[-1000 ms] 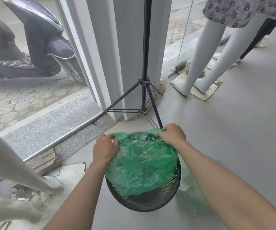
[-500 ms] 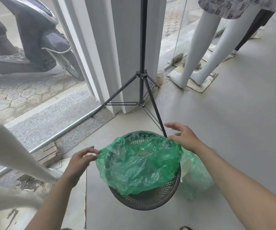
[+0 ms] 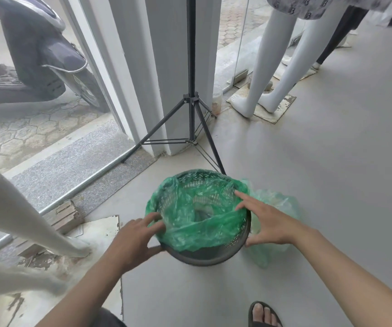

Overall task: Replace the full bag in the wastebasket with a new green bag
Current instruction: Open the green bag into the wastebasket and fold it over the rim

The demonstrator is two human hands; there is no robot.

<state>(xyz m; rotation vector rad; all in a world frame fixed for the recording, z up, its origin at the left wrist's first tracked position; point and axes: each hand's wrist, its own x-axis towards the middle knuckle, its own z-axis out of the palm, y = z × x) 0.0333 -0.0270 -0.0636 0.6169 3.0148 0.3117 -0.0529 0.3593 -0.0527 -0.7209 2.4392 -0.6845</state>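
A dark mesh wastebasket stands on the grey floor, lined with a green bag that folds over its rim and sinks inside. My left hand is at the near-left rim, fingers spread, thumb against the basket's side. My right hand is at the right rim, fingers spread and touching the bag's edge, thumb low on the basket's outside. A paler green full bag lies on the floor just right of the basket, partly behind my right hand.
A black tripod stands right behind the basket, one leg reaching its far rim. White mannequin legs stand at back right, another mannequin leg at left. My sandalled foot is near the bottom edge. Glass wall and pillar behind.
Both hands let go of the bag's far edge and moved down to the basket's near sides. The bag, earlier bunched over the top, now sinks into the basket and drapes the rim.
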